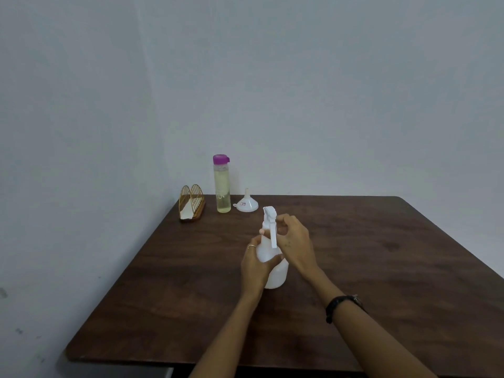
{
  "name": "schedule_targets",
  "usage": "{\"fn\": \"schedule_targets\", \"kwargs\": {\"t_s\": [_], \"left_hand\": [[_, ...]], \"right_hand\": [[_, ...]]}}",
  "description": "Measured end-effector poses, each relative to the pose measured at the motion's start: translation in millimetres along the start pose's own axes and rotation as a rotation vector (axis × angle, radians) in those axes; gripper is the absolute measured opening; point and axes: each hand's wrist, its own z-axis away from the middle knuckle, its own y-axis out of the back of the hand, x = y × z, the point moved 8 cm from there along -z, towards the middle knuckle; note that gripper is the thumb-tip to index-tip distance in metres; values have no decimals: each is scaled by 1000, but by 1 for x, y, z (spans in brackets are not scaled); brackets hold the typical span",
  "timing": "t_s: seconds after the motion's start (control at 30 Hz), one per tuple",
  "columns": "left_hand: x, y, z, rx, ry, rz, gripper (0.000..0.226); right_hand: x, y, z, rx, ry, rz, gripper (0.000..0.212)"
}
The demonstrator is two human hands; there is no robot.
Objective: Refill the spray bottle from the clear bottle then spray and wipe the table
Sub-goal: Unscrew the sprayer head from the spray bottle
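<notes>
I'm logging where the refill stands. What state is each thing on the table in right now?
spray bottle: upright on the table, spray head on
left hand: grips the spray bottle's body
right hand: fingers curled at the spray head
clear bottle: upright, purple cap on, nearly full of pale yellow liquid
funnel: mouth down, spout up
napkin holder: upright, a white napkin inside
</notes>
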Motion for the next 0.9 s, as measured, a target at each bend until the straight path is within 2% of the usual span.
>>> {"fn": "schedule_targets", "kwargs": {"t_s": [0.1,0.23,0.33,0.5,0.57,0.6,0.67,0.8,0.83,0.9], "left_hand": [[-1,-1,-1,-30,13,-16,65],[-4,-3,-2,-59,32,14,65],[-5,-4,-4,-77,21,22,61],[-15,-6,-6,-65,80,84,63],[-16,-8,-6,-90,79,123,62],[-15,-9,-5,-108,78,128,62],[-15,-9,-4,-120,79,141,67],[-15,-8,-3,-100,73,151,79],[-15,-8,-4,-102,72,146,80],[-15,-8,-5,-106,71,145,80]], "right_hand": [[5,-1,3,63,-23,31,32],[-2,2,1,100,38,7,32],[-3,2,-4,46,93,-46,24],[-2,-3,-10,-101,88,-68,25],[4,-7,-12,-220,61,-122,9],[6,-9,-13,-292,50,-127,11],[9,-11,-15,-423,37,-167,36],[11,-12,-17,-470,18,-180,58],[10,-10,-17,-461,18,-212,60],[6,-7,-16,-466,47,-291,47]]}}
